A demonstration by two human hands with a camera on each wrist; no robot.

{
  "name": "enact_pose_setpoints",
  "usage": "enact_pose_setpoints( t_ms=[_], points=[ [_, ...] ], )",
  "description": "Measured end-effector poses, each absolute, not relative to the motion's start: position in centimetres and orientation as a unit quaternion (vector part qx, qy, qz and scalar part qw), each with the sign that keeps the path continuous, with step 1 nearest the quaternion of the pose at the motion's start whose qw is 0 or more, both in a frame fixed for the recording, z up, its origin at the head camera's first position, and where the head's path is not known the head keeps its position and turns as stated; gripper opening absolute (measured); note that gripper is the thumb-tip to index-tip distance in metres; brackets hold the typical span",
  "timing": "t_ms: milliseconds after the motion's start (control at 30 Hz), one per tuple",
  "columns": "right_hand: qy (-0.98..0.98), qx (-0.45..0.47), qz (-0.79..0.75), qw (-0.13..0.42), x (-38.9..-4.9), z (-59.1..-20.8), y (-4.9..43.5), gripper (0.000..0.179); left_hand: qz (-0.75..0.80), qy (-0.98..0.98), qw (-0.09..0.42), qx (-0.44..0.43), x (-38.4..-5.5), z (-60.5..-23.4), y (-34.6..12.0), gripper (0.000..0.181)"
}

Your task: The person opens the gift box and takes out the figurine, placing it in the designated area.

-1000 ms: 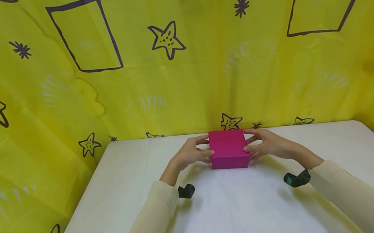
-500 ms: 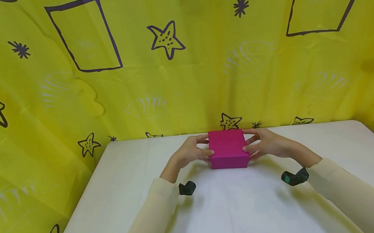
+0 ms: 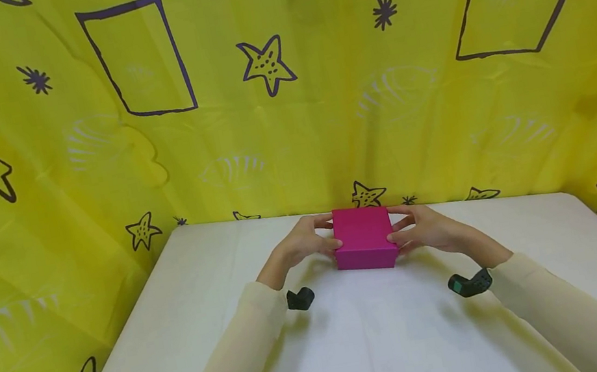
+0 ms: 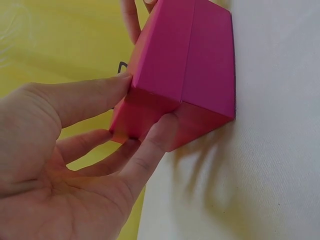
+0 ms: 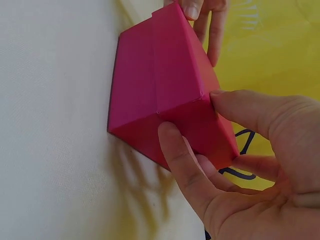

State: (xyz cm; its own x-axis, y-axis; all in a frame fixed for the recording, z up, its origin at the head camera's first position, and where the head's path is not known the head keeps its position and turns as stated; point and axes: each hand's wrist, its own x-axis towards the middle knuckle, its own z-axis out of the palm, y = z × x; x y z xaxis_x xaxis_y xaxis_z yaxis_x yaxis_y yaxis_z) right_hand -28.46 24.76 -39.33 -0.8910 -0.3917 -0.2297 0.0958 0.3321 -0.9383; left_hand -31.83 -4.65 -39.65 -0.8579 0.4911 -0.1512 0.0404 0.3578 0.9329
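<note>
A bright pink lidded box (image 3: 361,228) stands on the white table near its back edge. My left hand (image 3: 307,240) holds the box's left side; in the left wrist view its thumb lies at a top corner of the lid (image 4: 162,50), and one finger touches the side near the seam under the lid. On the opposite side my right hand (image 3: 427,230) grips the box, its thumb (image 5: 240,107) at the lid's other near corner and its fingers spread along the side. The lid covers the top, so the inside is hidden.
The white table (image 3: 372,345) extends in front of the box. A yellow curtain (image 3: 277,130) with drawn stars and frames hangs close behind it and along both sides. Dark wrist cameras (image 3: 301,299) sit at both cuffs.
Both hands keep their places on the box, which has hardly moved. The left and right wrists have shifted very slightly; the head view has moved a touch.
</note>
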Motion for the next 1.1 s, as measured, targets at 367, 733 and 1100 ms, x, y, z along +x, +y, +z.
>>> enact_pose_setpoints(
  t_ms=[367,733,1100],
  points=[
    [0.794,-0.099,-0.565,0.201,-28.0,-38.8,24.7,0.088,0.551,0.794,0.205,0.156,-31.5,-39.0,-4.5,0.072],
    [0.792,-0.128,-0.571,0.172,-27.6,-37.3,24.9,0.086,0.576,0.778,0.196,0.159,-31.2,-37.9,-4.7,0.077],
    [0.811,-0.138,-0.552,0.137,-27.2,-36.1,24.9,0.091,0.585,0.773,0.165,0.18,-31.0,-37.1,-4.8,0.082]
  ],
)
